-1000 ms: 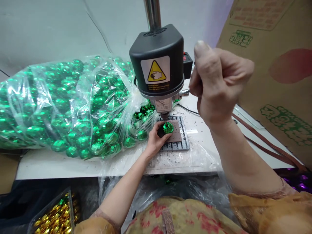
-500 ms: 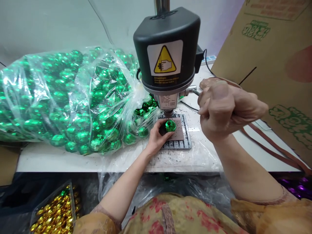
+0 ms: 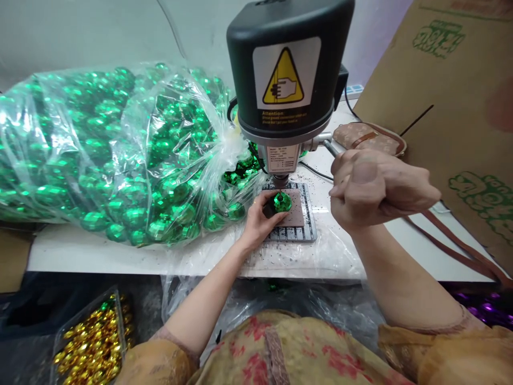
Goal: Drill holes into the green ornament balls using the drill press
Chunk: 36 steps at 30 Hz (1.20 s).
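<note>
A small black drill press (image 3: 290, 69) with a yellow hand-warning label stands in front of me. Under its chuck (image 3: 280, 181), a shiny green faceted bead (image 3: 282, 201) rests on a brownish pad (image 3: 295, 211) over the slotted metal base (image 3: 308, 231). My left hand (image 3: 261, 219) holds the bead from the left between thumb and fingers. The fist of my right hand (image 3: 377, 187) is wrapped around the press's feed lever (image 3: 331, 148), mostly hidden inside it. Whether the bit touches the bead I cannot tell.
A big clear plastic bag (image 3: 120, 155) of green beads fills the table's left. At right stand a cardboard box (image 3: 460, 107) and a patterned bag (image 3: 366, 138) with a brown strap. Dark shavings litter the table (image 3: 200, 259). Below left is a container of gold beads (image 3: 90, 342).
The view has shifted slightly, and the press head appears larger and higher. More of the patterned bag shows behind my right hand. Both hands keep their grips.
</note>
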Each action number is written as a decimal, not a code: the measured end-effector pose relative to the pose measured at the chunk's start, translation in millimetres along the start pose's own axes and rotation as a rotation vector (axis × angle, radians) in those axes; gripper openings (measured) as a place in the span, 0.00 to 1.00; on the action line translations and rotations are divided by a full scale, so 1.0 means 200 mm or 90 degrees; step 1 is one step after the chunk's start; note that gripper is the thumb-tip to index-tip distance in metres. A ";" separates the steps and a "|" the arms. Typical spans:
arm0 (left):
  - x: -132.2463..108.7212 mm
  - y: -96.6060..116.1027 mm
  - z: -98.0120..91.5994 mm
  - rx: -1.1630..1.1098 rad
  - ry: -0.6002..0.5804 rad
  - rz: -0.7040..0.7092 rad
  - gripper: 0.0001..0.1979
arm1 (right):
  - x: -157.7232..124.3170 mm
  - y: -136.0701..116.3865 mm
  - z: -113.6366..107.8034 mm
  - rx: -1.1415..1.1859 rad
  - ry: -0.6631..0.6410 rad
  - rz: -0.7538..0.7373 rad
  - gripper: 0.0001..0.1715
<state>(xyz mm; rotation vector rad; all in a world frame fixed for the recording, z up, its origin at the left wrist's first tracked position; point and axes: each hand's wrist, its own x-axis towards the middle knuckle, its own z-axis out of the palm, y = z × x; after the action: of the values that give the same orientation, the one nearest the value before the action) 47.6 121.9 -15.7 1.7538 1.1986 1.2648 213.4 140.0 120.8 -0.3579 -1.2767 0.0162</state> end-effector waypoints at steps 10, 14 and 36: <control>-0.01 0.00 0.00 -0.013 -0.001 -0.014 0.27 | -0.05 0.05 -0.02 0.070 -0.005 -0.199 0.28; 0.00 0.01 0.01 -0.005 0.008 -0.012 0.26 | 0.01 -0.02 0.00 0.043 0.023 -0.083 0.30; -0.46 0.20 -0.25 0.412 -0.124 0.483 0.10 | 0.21 -0.06 0.07 0.082 0.043 0.048 0.26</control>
<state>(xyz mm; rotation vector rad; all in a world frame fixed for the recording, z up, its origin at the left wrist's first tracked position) 2.5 22.4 3.6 2.9240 0.8975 1.0954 210.3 141.7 167.5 -0.2938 -1.1878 0.1483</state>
